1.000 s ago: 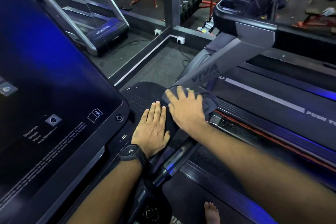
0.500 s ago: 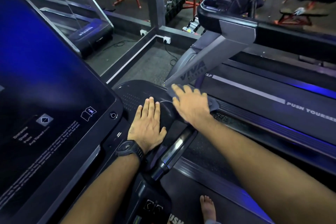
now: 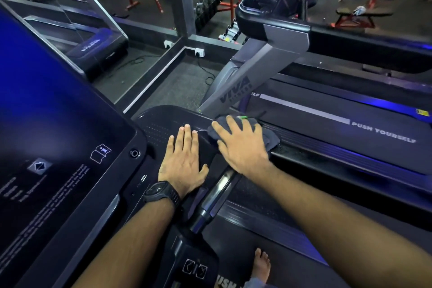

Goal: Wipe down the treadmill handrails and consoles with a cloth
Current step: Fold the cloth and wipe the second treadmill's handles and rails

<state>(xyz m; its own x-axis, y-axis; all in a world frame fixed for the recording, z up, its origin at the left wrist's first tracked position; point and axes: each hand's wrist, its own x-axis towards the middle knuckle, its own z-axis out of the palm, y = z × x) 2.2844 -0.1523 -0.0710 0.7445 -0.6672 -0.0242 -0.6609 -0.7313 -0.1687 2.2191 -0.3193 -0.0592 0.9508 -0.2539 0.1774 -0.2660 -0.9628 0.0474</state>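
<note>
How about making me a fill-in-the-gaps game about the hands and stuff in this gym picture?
1. The right hand presses down on a dark ____.
2. The black watch is on the ____ wrist.
3. White letters on the next treadmill's belt read PUSH ____.

Missing words: cloth; left; YOURSELF.
</note>
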